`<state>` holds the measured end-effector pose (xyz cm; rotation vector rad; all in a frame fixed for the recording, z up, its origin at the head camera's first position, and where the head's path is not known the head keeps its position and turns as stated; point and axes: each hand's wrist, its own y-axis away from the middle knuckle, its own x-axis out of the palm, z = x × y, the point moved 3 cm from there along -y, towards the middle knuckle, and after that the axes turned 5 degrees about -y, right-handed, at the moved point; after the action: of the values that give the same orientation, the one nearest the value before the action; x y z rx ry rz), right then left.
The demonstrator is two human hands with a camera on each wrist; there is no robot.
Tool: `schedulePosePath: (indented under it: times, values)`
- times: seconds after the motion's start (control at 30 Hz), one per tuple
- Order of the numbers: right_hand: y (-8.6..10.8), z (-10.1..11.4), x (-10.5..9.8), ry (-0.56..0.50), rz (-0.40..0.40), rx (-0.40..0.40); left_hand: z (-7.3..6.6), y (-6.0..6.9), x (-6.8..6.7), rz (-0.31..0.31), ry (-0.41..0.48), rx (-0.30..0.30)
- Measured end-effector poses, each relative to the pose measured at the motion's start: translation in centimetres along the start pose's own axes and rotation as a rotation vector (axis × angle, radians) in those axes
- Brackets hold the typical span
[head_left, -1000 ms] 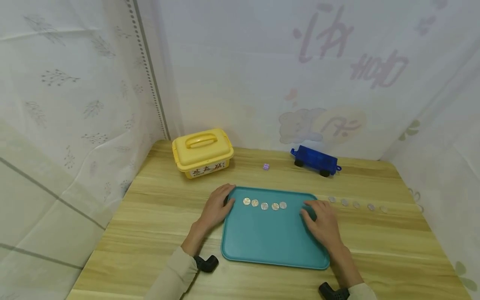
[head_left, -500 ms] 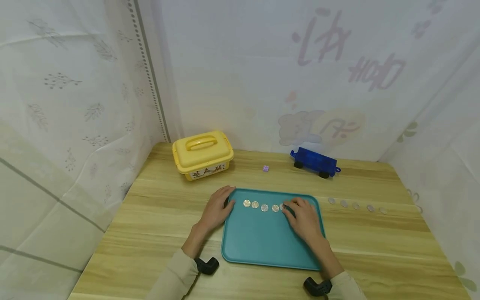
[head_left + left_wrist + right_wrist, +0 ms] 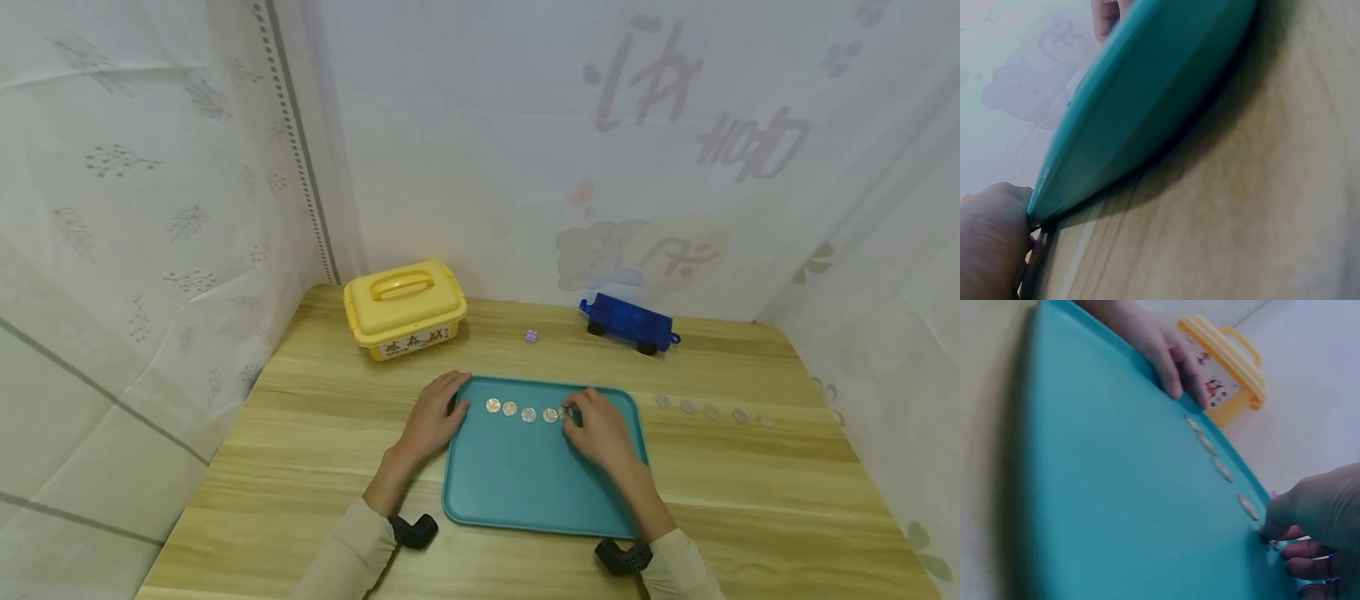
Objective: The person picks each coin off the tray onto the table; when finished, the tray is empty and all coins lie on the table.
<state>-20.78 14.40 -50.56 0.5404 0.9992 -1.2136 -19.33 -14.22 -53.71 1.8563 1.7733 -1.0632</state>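
Observation:
A row of several silver coins lies along the far side of the teal tray. My right hand is at the row's right end, thumb and fingertips pinching the last coin, which they partly cover. In the right wrist view, the coin beside it lies flat, apart from the fingers. My left hand holds the tray's far left edge, with the thumb inside the rim and the fingers along the outside. Only part of that hand shows in the left wrist view.
On the wooden table, a yellow lidded box stands behind the tray. A small purple block and a blue toy wagon are at the back. Several more coins lie in a row right of the tray.
My right hand has moved left from the tray's right side to the last coin in the row, and its fingers have closed there. The left hand has stayed at the tray edge.

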Motion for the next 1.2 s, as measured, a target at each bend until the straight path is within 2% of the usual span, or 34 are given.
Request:
schedulePosePath:
  times: [0.17,0.33,0.4,0.57,0.67,0.77,0.93,1.07,1.2]
  values:
    - [-0.5,-0.3,0.0,-0.074,0.061,0.053,-0.1,-0.1,-0.1,-0.019,-0.011,0.02]
    - [-0.7,-0.3,-0.1,-0.077,0.102,0.038,-0.2,-0.1,-0.2,-0.013,-0.011,0.018]
    - [-1.0,-0.4,-0.3,-0.094,0.146,0.035,-0.2,-0.2,-0.2,-0.017,-0.015,0.025]
    - [-1.8,-1.0,-0.9,-0.221,0.285,0.066,-0.1,-0.2,-0.2,-0.029,-0.012,0.037]
    - [-1.9,-1.2,-1.0,-0.248,0.317,0.056,0.0,-0.1,-0.1,-0.02,-0.01,0.03]
    - [-1.5,-1.3,-0.9,-0.22,0.304,0.018,0.0,0.0,0.1,-0.005,-0.015,0.02]
    - [-0.7,-1.3,-0.7,-0.236,0.213,-0.023,0.1,0.0,0.1,-0.005,-0.004,0.016]
    - [-0.2,-2.0,-1.1,-0.29,0.155,0.001,0.0,0.0,0.1,-0.011,-0.003,0.021]
    - [0.1,-3.6,-2.6,-0.335,0.112,0.041,-0.1,0.0,-0.1,-0.022,-0.002,0.03]
